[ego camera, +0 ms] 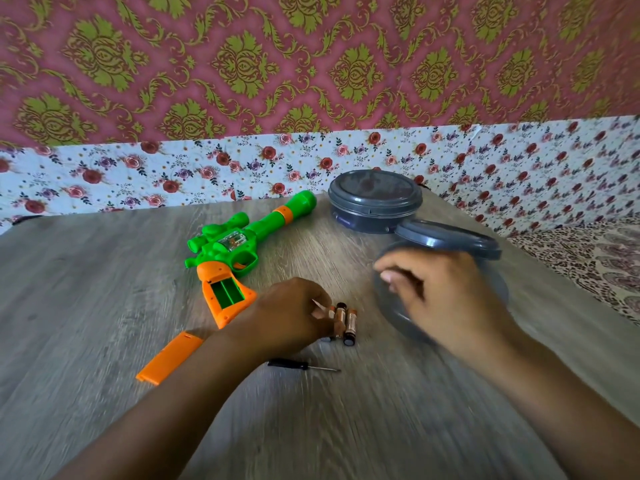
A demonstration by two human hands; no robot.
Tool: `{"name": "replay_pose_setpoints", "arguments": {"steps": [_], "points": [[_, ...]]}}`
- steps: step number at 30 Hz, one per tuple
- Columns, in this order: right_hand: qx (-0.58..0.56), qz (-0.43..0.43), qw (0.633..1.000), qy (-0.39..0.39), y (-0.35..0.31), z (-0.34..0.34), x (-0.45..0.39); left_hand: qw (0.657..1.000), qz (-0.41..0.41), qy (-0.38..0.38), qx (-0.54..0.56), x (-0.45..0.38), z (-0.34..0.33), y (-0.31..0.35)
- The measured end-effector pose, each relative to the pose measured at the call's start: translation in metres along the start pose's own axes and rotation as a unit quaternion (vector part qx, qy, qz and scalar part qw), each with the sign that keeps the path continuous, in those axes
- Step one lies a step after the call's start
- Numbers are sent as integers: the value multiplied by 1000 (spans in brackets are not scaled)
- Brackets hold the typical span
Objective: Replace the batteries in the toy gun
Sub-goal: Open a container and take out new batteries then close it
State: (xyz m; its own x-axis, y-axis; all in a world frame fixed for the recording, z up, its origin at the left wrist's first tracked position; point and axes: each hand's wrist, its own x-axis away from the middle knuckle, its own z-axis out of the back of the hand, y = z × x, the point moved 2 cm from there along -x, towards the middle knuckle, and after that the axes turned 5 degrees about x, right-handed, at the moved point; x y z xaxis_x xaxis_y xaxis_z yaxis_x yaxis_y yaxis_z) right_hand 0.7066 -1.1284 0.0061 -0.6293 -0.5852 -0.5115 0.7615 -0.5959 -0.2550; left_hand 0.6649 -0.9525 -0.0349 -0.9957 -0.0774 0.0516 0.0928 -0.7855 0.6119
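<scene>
The green and orange toy gun point(239, 244) lies on the wooden table point(104, 306), and the battery compartment point(227, 292) in its orange handle is open and empty. Its orange cover point(169, 358) lies loose to the left of my left forearm. My left hand point(294, 313) rests on the table, its fingertips curled onto a small cluster of brown batteries point(344, 322). My right hand point(440, 296) is blurred. It grips the side of a clear container point(495, 292) whose grey lid point(446, 239) sits on top.
A small black screwdriver point(301, 365) lies just in front of the batteries. A second grey-lidded container point(374, 199) stands at the back of the table. The table's right edge borders patterned bedding point(588, 258). Floral wallpaper runs behind.
</scene>
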Motion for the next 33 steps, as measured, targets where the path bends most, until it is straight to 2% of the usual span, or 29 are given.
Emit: {"name": "replay_pose_setpoints", "arguments": {"steps": [2, 4, 6, 8, 11, 17, 21, 27, 33], "points": [[32, 0, 998, 58, 16, 9, -7, 1000, 5, -13, 11, -2, 1, 4], [79, -37, 993, 76, 36, 9, -13, 1000, 6, -11, 3, -5, 1, 5], [152, -99, 983, 35, 58, 5, -17, 1000, 0, 7, -13, -7, -1, 8], [213, -149, 965, -43, 75, 0, -20, 999, -25, 19, -39, -9, -5, 14], [259, -178, 944, -101, 85, -6, -22, 996, -69, 27, -56, -15, -14, 28], [321, -128, 936, -59, 75, -1, -19, 993, -99, 51, -26, -29, -30, 48], [315, -74, 946, -33, 54, 0, 0, 996, -72, 48, 13, -34, -38, 49], [284, -25, 958, 3, 32, -1, 28, 995, -82, 43, 22, -33, -39, 48], [258, -16, 966, 12, 35, 5, 40, 996, -79, 46, 11, -37, -42, 46]]}}
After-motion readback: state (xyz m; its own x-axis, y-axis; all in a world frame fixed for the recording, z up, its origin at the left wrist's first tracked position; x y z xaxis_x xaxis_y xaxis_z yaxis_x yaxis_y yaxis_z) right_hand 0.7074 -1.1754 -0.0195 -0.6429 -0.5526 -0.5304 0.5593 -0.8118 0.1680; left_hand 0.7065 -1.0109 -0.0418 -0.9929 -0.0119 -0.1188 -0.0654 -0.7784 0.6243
